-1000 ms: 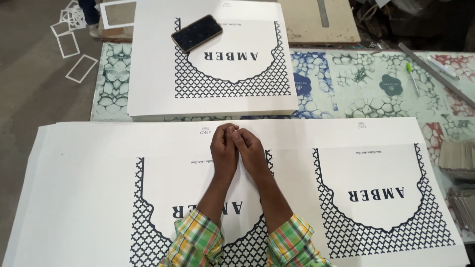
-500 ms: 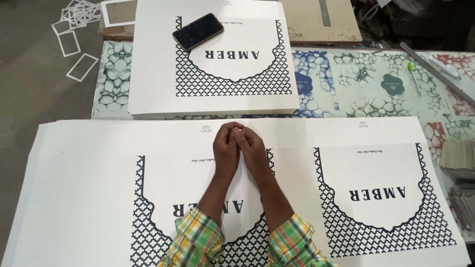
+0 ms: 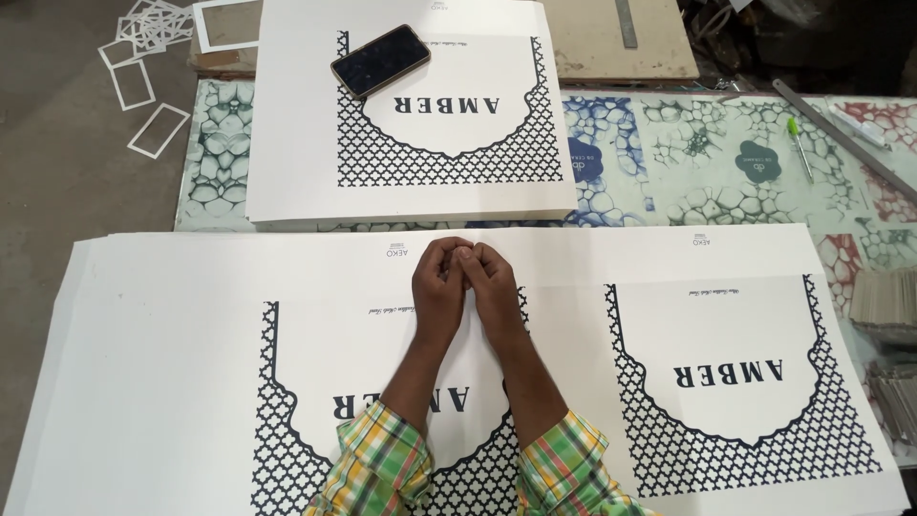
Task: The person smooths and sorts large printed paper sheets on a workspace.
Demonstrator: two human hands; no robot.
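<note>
Patterned glass worktop (image 3: 669,162) under wide white printed sheets (image 3: 191,382). At centre, left hand (image 3: 439,282) and right hand (image 3: 492,277) pressed together knuckle to knuckle on the top sheet, fingers curled shut; anything pinched between them impossible to tell. At 12 o'clock, smaller printed stack (image 3: 411,124) bearing a dark phone (image 3: 380,60).

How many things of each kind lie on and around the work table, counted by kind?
Stacks of printed white sheets: 2, the large stack under the hands and the smaller stack behind it
Phone: 1, on the smaller stack
Green pen: 1
Metal rulers: 2
Hands on the large stack: 2, left hand, right hand
Total: 8
</note>
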